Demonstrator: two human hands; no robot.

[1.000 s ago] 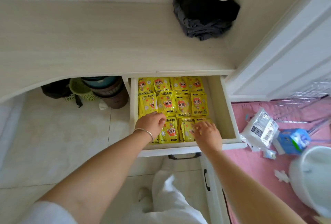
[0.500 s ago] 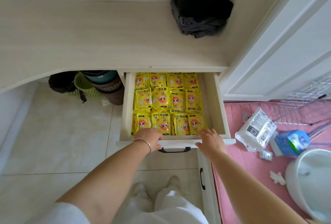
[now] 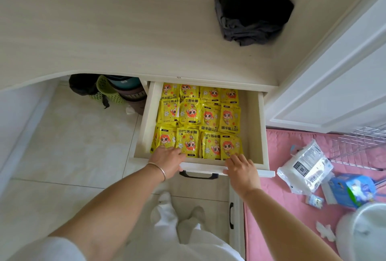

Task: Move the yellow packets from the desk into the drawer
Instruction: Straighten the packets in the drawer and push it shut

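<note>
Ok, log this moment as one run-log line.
yellow packets: in open drawer | desk: no packets | left hand: on front edge | right hand: on front edge

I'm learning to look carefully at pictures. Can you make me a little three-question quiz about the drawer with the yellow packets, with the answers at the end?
1. True or false: yellow packets are lying on the desk top.
2. Where do both hands rest? A) on the black clothes B) at the front edge of the open drawer C) on the pink mat
3. Fill the gap: the left hand wears a thin ____ on its wrist.

Key
1. False: the yellow packets all lie in rows inside the drawer.
2. B: the left hand and right hand both rest there, fingers touching the nearest packets.
3. Bracelet.
</note>
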